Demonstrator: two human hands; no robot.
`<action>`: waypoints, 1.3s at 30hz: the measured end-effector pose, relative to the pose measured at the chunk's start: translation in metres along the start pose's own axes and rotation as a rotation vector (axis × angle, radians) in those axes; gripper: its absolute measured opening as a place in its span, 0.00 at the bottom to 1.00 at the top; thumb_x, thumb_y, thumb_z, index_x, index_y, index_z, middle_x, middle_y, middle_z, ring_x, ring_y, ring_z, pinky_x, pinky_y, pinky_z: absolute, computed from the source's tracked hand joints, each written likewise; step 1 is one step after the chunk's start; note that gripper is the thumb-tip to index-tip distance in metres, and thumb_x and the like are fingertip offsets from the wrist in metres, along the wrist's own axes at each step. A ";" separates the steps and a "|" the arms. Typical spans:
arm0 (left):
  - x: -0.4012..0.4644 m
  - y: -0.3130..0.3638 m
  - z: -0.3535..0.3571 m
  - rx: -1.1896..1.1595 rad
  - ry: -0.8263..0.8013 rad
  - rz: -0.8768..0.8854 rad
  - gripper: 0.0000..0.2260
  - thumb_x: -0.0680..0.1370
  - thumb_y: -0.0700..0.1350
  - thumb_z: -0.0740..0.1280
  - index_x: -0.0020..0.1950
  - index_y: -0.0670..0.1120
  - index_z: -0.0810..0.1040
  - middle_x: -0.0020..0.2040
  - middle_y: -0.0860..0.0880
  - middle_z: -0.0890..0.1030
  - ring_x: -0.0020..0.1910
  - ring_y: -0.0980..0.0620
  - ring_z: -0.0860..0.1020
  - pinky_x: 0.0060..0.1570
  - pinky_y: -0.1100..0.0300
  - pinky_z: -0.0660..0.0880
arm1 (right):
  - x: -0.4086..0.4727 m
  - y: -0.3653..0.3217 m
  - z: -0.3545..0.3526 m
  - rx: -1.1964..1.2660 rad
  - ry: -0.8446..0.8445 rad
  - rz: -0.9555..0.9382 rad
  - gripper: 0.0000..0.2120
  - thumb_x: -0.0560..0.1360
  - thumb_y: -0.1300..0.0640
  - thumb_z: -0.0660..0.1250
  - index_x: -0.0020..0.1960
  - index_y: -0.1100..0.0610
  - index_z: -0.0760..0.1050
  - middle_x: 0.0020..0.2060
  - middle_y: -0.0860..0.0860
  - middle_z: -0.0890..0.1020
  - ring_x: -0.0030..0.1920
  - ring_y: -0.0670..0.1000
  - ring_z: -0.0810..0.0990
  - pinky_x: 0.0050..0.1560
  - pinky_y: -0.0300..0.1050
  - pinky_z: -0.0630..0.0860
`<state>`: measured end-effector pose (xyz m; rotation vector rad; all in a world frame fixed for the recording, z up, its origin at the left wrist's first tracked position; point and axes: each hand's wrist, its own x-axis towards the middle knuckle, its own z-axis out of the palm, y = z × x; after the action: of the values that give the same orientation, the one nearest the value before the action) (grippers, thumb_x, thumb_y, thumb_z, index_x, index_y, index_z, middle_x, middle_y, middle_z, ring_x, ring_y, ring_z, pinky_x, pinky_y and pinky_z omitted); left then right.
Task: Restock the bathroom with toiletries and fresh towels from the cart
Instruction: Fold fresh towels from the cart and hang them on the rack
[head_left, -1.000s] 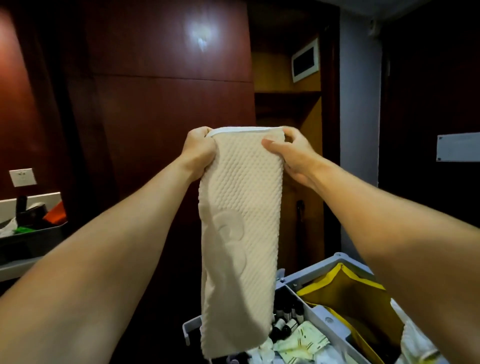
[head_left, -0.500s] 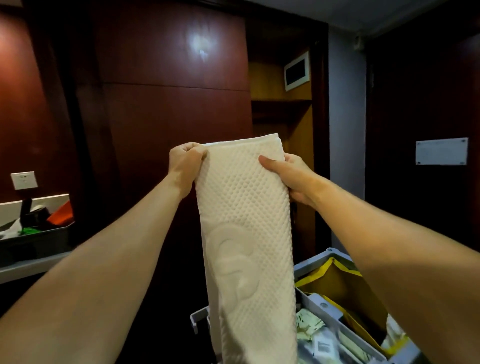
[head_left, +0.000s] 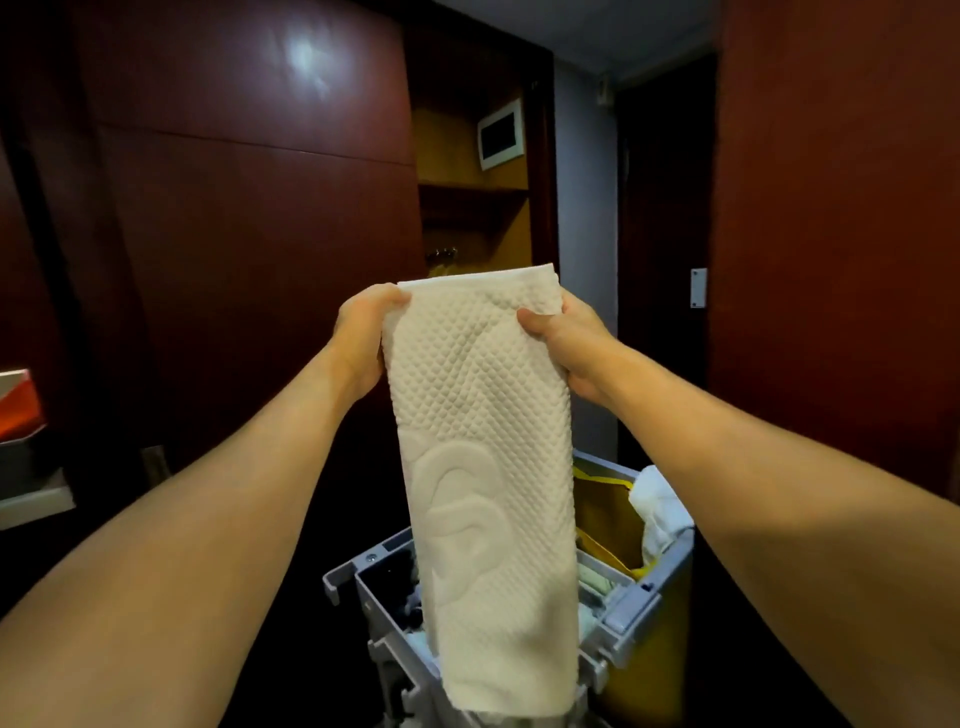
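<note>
A cream folded towel (head_left: 483, 457) with a dimpled weave and an embossed emblem hangs lengthwise in front of me. My left hand (head_left: 361, 338) grips its top left corner. At the top right corner my right hand (head_left: 569, 340) grips the edge, thumb on the front face. Below the towel stands the grey cart (head_left: 631, 605); the towel's lower end hides most of its tray of toiletries.
A yellow bag (head_left: 602, 514) hangs in the cart with white linen (head_left: 660, 506) on its right rim. Dark red wall panels are ahead, with an open wooden closet (head_left: 470, 197) behind. An orange item (head_left: 18, 405) sits on a ledge at far left.
The towel and both hands have come lower in view while the view swung right. The left counter has slid almost out of frame. Both hands keep their hold.
</note>
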<state>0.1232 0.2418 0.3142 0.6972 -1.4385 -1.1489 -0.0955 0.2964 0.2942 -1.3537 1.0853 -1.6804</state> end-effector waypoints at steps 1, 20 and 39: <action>-0.007 0.002 0.008 -0.008 -0.033 -0.008 0.19 0.77 0.47 0.64 0.64 0.39 0.78 0.51 0.44 0.82 0.48 0.47 0.80 0.42 0.55 0.76 | -0.009 -0.005 -0.005 -0.008 0.016 -0.008 0.12 0.81 0.61 0.64 0.60 0.48 0.77 0.50 0.49 0.85 0.45 0.49 0.86 0.38 0.45 0.83; -0.158 0.023 0.173 0.056 -0.019 0.134 0.12 0.77 0.58 0.69 0.42 0.50 0.82 0.38 0.53 0.86 0.39 0.54 0.85 0.36 0.60 0.80 | -0.219 -0.104 -0.138 -0.253 0.132 -0.117 0.10 0.76 0.51 0.72 0.56 0.48 0.78 0.46 0.44 0.87 0.47 0.45 0.86 0.40 0.40 0.82; -0.252 0.047 0.385 -0.158 -0.438 0.164 0.19 0.62 0.54 0.83 0.47 0.48 0.83 0.39 0.55 0.86 0.40 0.57 0.85 0.33 0.65 0.79 | -0.390 -0.189 -0.290 -0.320 0.553 -0.074 0.08 0.79 0.57 0.68 0.57 0.56 0.80 0.51 0.54 0.86 0.50 0.51 0.85 0.53 0.47 0.82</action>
<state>-0.1844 0.5870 0.2930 0.2161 -1.7078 -1.3192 -0.3058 0.7728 0.2898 -1.1466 1.6926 -2.0675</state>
